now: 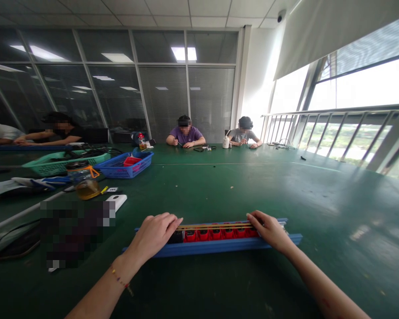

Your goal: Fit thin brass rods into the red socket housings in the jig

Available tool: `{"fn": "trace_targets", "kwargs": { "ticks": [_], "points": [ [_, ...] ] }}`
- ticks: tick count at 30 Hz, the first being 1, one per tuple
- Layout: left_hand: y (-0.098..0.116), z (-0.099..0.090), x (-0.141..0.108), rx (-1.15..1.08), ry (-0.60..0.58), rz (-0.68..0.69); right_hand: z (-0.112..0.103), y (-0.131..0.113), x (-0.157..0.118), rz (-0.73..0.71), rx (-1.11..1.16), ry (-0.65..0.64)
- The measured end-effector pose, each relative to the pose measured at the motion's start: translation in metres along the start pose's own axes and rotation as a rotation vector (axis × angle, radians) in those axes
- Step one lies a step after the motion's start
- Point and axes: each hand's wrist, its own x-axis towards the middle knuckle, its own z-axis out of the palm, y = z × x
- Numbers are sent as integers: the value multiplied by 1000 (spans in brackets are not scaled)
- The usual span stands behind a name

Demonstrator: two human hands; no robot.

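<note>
A long blue rail tray lies crosswise on the green table, holding a row of red parts with dark tops. Thin yellowish-brown strips run lengthwise above the red parts. My left hand is closed at the strips' left end, beside a black part, its thumb and fingers together. At the right end, my right hand is closed over the strips and the tray's back edge. The palms hide both ends of the strips.
Left on the green table are a blue basket, a green basket, a jar, a white device and a dark phone-like object. Several people sit along the far side. A railing stands at right.
</note>
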Motion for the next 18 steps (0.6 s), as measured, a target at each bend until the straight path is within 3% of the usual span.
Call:
{"fn": "trace_targets", "kwargs": {
  "ticks": [4, 11, 14, 18],
  "points": [
    [-10, -10, 1, -65, -62, -39, 0, 1, 0, 15, 5, 27],
    [-17, -20, 4, -153, -176, 10, 0, 2, 0, 29, 38, 30],
    [-17, -23, 5, -89, -153, 46, 0, 1, -1, 31, 64, 28],
    [-18, -30, 4, 35, -23, 180, 0, 3, 1, 54, 109, 48]
  ]
}}
